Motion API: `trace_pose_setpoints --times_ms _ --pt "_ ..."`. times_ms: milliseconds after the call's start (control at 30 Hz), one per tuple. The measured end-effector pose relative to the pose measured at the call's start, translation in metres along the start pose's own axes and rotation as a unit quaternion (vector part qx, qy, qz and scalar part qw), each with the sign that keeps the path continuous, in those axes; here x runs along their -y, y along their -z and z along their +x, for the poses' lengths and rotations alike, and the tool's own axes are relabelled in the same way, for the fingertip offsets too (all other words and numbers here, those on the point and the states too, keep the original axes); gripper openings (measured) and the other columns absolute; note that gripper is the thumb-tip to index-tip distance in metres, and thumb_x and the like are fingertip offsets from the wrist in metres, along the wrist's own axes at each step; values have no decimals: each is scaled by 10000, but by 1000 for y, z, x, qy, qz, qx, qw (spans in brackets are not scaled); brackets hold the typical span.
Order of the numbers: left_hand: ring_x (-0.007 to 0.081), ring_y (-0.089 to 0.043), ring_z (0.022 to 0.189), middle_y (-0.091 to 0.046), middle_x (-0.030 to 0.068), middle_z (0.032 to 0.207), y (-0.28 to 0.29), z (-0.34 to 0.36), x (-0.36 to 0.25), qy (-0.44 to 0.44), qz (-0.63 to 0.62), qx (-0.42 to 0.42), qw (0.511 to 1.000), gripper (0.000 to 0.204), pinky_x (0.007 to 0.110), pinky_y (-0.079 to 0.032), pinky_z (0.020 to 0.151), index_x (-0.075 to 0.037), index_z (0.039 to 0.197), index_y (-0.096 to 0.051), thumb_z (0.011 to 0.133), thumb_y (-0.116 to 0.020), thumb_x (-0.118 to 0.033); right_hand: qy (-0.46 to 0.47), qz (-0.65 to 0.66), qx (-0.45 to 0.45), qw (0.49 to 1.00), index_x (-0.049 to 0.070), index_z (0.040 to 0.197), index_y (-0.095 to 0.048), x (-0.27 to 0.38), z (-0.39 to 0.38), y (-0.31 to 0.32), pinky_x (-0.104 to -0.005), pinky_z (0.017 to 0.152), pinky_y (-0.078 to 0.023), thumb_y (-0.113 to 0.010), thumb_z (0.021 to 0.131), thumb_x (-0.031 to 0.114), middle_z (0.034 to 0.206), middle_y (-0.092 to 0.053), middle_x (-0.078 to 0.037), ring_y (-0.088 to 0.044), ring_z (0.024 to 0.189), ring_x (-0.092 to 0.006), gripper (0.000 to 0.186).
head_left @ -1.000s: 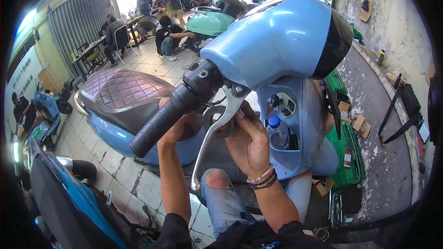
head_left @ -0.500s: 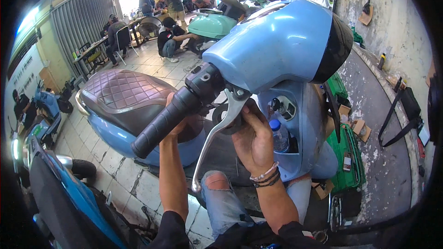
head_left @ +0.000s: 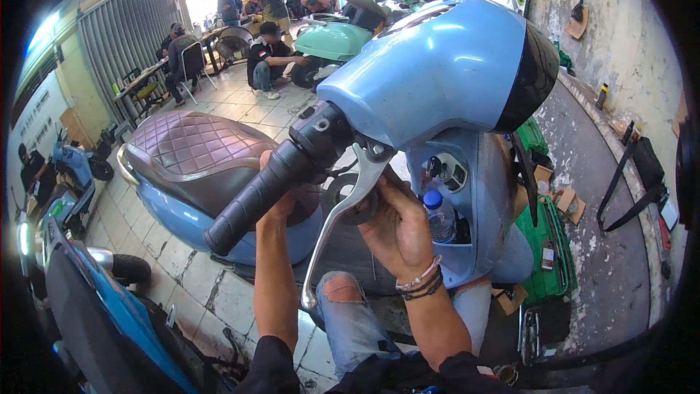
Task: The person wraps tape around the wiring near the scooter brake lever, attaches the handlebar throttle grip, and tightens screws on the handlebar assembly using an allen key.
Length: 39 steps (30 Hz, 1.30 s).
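A blue scooter (head_left: 430, 66) stands before me, its handlebar reaching toward me with a ribbed black grip (head_left: 251, 197) and a silver brake lever (head_left: 332, 230). Behind the lever, my right hand (head_left: 401, 233) is closed on a black ring-shaped roll (head_left: 337, 191), which looks like tape; the lever covers part of it. My left hand (head_left: 277, 206) is up behind the black grip, which hides most of its fingers. Whether it holds anything cannot be seen.
The scooter's brown quilted seat (head_left: 193, 142) lies at left. A bottle with a blue cap (head_left: 440, 219) sits in the front pocket. Another blue scooter (head_left: 109, 314) stands close at left. A green toolbox (head_left: 543, 248) lies at right. A person (head_left: 270, 62) crouches by a mint scooter (head_left: 328, 40).
My right hand has shifted slightly left, and more of the black roll shows left of the lever. The left hand stays behind the grip. The crouching person's head has lifted.
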<state>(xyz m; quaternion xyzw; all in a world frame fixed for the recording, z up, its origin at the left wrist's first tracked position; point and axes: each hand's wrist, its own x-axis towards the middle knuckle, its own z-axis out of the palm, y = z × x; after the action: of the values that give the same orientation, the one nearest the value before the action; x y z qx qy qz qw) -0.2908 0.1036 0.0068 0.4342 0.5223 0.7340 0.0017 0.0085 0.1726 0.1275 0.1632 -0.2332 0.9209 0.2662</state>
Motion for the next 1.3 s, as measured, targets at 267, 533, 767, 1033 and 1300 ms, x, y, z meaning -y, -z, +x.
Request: trace_pose_setpoints --times_ms 267,533,767,1033,1300 --pt "211 -592 931 -602 96 998 -1 -1 0 2 67 -4 998 325 378 -507 867 -53 1117 -553 926 -719 -258 -7 2 1 1000 -14 1362 -522 -2 0 2 -380 957 -561 -435 1081 101 1222 -656 -140 -672 1081 -215 316" --pt "282 -654 1014 -659 157 1150 -7 -5 -19 26 -249 76 965 526 441 -533 957 -19 1271 -610 833 -788 -248 -30 28 52 998 -11 1301 -581 0 3 3 -368 926 -551 -407 1084 107 1060 -692 -120 -674 946 -183 302" --pt "191 -610 1026 -596 71 1150 -28 -14 -58 -6 -247 91 965 566 355 -538 884 -30 1280 -520 932 -735 -423 -54 -9 5 998 -3 1264 -599 2 2 0 -416 867 -572 -426 1087 125 1022 -691 -111 -669 876 -175 279" --pt "206 -667 948 -679 98 1059 -52 -34 -127 24 -316 107 943 437 349 -559 848 -23 1214 -605 885 -771 -258 -61 -29 -4 998 26 1262 -608 5 2 -5 -416 872 -578 -438 1086 135 1041 -691 -103 -671 861 -169 268" --pt "209 -697 916 -719 106 1027 -69 -51 -144 19 -140 -69 988 516 344 -560 860 20 1215 -652 758 -875 -68 -66 -56 -30 996 50 1270 -609 4 -1 -8 -415 852 -566 -473 1077 131 1059 -686 -96 -672 863 -172 250"
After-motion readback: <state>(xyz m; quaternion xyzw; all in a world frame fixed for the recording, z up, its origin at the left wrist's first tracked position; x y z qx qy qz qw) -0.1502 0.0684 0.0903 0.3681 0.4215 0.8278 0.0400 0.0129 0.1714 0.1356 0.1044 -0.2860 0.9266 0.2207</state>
